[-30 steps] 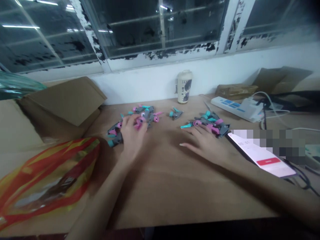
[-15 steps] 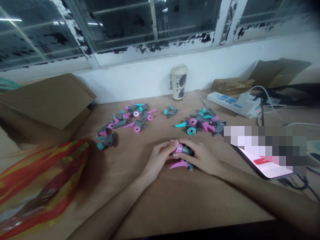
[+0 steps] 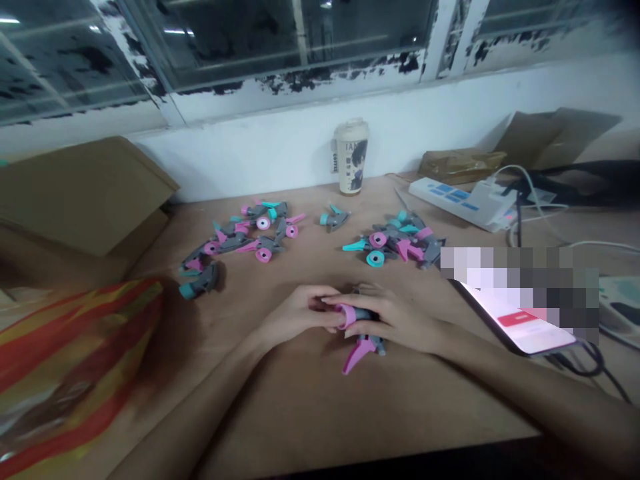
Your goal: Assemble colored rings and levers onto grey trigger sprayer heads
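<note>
A pink-and-grey spray trigger head lies between the two hands just above or on the near middle of the counter, its pink collar facing left and its pink lever jutting down toward the front edge. The likely trouble is at that collar: if the fingers there push off-centre or twist while the body is loosely steadied, the head could roll in the grasp, and a knock on the free lever could turn it further. The right hand is closed around the grey body, fingers over the top and thumb beneath, next to the collar. The left hand is half curled, its fingertips meeting the collar's open end; whether they pinch the rim or something small inside it, I cannot tell, as the tips are partly hidden. Beyond, one loose pile of trigger heads sits to the left and another cluster to the right, with a lone teal-and-grey trigger head between them, near a coffee cup by the wall. A lit phone lies right of the hands, near enough that a wide right elbow might nudge it
</note>
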### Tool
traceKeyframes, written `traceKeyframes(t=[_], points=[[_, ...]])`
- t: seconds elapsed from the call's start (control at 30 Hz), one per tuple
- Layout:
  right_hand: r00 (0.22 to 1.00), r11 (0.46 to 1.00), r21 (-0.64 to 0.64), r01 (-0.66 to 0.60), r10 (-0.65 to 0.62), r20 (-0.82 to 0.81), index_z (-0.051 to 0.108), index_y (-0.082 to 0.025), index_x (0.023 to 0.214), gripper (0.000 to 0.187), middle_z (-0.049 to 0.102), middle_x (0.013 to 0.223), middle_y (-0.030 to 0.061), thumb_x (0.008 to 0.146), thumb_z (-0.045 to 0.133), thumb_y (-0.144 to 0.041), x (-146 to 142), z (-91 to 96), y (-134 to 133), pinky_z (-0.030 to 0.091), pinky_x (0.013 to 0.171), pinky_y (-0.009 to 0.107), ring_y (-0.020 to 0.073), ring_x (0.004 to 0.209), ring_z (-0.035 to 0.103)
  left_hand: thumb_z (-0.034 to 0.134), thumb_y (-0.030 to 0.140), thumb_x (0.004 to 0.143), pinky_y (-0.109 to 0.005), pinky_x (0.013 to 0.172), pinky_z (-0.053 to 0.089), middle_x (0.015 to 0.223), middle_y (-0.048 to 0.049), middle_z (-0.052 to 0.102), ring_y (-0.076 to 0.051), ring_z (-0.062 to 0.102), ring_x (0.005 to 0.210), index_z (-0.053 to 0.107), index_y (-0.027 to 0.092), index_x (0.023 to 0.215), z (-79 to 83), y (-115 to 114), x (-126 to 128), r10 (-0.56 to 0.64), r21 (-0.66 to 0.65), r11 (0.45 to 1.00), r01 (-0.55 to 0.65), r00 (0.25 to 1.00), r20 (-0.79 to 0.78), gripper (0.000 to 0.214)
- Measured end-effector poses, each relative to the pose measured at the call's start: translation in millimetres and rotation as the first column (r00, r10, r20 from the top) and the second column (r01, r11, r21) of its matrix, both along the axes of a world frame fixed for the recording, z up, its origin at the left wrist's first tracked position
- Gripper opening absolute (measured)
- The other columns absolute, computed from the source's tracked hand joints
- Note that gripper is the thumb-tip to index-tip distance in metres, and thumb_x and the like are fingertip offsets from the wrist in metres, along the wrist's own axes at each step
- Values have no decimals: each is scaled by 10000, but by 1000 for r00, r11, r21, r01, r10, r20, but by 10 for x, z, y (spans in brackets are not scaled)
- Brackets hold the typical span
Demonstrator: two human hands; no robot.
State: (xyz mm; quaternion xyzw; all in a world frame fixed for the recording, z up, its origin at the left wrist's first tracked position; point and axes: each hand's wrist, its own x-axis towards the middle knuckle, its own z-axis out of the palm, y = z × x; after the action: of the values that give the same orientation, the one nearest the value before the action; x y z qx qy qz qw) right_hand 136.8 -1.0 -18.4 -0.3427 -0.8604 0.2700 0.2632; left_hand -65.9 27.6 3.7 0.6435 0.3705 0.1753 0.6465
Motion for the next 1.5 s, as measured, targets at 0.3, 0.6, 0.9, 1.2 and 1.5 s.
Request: traceKeyframes(t=[0.3,0.6,0.9,1.2,1.5], points=[[999,1000,-15,15,-15,-40,500,-298,1280,426,607,1097,57,863,557,-357,-23,-41,0,398,889,370,203,1020,534,652,234,728,-230,606,469,740,11,575,-106,561,650,597,145,899,-51,-46,37,27,15,1000,-27,999,17,201],[999,1000,24,-13,12,36,502,-295,1282,443,595,935,50,862,525,-436,-33,-83,25,407,837,359,205,930,521,615,163,700,-218,598,429,752,17,541,-110,523,661,579,152,903,5,-81,35,14,162,987,-6,999,-51,206],[1000,999,30,13,-14,15,631,-264,1121,328,574,862,46,857,534,-431,-47,-71,2,424,785,336,192,864,519,630,190,723,-217,624,423,795,5,558,-120,525,712,591,149,907,-37,-69,27,-14,172,985,25,998,-64,192],[992,998,-30,57,-60,-109,607,-274,1155,357,577,893,39,829,581,-418,-53,-93,-55,457,739,304,174,833,561,703,113,645,-229,708,448,809,10,625,-130,578,772,652,161,868,26,24,-11,-22,-5,1000,22,1000,-1,234],[985,991,-70,117,-125,-116,612,-253,1158,337,592,914,58,845,571,-374,-72,-45,-81,456,753,321,184,847,560,653,186,731,-221,643,454,772,2,596,-113,564,698,631,147,880,-3,-12,5,14,9,1000,-14,999,34,155]])
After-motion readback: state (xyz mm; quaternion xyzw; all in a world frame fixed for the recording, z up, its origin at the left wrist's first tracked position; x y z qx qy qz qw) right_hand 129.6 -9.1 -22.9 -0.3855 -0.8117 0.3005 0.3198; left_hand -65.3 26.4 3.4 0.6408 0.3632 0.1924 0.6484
